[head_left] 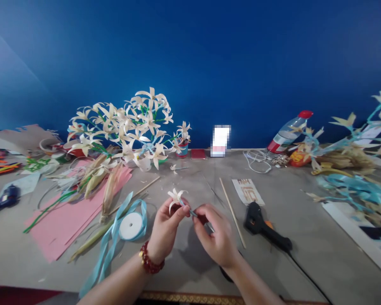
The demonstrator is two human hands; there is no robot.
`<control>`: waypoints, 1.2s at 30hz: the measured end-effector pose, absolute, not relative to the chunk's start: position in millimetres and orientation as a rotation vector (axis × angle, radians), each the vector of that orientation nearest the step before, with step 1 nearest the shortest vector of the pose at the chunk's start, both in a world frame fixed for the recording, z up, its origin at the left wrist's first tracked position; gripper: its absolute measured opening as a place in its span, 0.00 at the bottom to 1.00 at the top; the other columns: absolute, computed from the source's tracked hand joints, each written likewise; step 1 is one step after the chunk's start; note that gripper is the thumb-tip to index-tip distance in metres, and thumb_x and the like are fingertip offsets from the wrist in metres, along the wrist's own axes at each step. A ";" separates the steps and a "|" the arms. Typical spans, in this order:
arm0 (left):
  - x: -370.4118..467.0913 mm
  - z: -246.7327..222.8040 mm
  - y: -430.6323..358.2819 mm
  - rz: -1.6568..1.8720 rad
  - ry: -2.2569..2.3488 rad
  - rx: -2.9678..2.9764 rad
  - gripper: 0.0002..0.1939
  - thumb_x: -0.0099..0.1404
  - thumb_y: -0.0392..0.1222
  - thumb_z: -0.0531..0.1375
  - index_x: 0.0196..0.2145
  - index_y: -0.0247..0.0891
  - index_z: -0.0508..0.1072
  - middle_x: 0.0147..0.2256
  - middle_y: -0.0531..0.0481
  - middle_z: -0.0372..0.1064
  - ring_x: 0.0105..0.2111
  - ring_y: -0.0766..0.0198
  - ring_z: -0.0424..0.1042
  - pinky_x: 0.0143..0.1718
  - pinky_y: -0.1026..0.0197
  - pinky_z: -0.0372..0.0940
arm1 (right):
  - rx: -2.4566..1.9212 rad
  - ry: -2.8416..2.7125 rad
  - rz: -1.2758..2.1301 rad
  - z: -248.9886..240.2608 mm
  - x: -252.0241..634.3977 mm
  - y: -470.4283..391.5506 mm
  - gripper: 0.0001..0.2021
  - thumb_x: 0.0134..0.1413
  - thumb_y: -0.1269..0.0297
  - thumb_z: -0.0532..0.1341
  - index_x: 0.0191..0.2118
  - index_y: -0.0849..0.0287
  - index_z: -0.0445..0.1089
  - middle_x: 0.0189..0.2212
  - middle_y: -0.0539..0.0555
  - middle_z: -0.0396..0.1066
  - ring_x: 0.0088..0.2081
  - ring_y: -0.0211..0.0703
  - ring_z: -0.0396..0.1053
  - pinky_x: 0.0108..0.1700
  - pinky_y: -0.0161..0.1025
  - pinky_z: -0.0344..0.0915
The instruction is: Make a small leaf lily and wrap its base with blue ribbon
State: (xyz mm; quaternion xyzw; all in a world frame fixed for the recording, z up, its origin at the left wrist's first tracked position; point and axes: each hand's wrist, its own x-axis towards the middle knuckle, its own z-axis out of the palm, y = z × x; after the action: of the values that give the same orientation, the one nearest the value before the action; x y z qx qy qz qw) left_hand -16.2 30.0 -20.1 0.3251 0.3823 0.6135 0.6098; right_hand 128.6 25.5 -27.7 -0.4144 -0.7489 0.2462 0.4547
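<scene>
While the left hand [167,226] and right hand [215,235] pinch its bluish stem [193,213], fingertips closed, the cream artificial flower [177,195], petals narrow and curled, projects above the left thumb.

Hands [165,231] [214,237]: two
Held flower [178,195]: one
Bunched flowers [150,122]: more than a dozen, too crowded for exact count
Glue guns [255,224] [9,197]: two, one black, one blue
Ribbon roll [127,228]: one
Plastic bottle [284,136]: one, red-capped
Wooden sticks [233,213] [148,186]: at least two
</scene>
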 end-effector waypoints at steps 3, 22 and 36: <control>-17.0 -23.0 28.8 1.399 0.895 0.728 0.07 0.55 0.39 0.70 0.30 0.36 0.77 0.29 0.52 0.70 0.31 0.67 0.67 0.38 0.65 0.64 | -1.034 -1.827 0.618 -29.4 127.5 24.4 0.03 0.61 0.71 0.57 0.38 0.56 0.65 0.30 0.52 0.67 0.30 0.40 0.67 0.35 0.38 0.66; -23.2 -36.0 21.7 1.391 0.938 0.909 0.05 0.55 0.40 0.71 0.30 0.39 0.80 0.32 0.48 0.75 0.35 0.60 0.71 0.41 0.61 0.67 | -0.879 -1.508 1.081 -26.2 129.9 24.2 0.04 0.59 0.67 0.60 0.32 0.56 0.68 0.29 0.50 0.67 0.28 0.38 0.66 0.28 0.34 0.65; -25.2 -37.7 21.9 1.401 0.856 0.954 0.01 0.59 0.35 0.68 0.31 0.39 0.80 0.33 0.50 0.71 0.36 0.63 0.69 0.41 0.63 0.64 | -0.882 -1.631 0.920 -24.0 131.2 21.9 0.04 0.60 0.72 0.59 0.34 0.56 0.67 0.29 0.50 0.67 0.30 0.38 0.67 0.33 0.35 0.65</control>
State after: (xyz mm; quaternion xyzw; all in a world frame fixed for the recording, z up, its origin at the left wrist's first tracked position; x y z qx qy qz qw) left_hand -25.2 21.9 -37.7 0.4084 0.3667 0.5997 0.5823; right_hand 131.2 21.9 -24.0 -0.3665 -0.6775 0.3822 0.5104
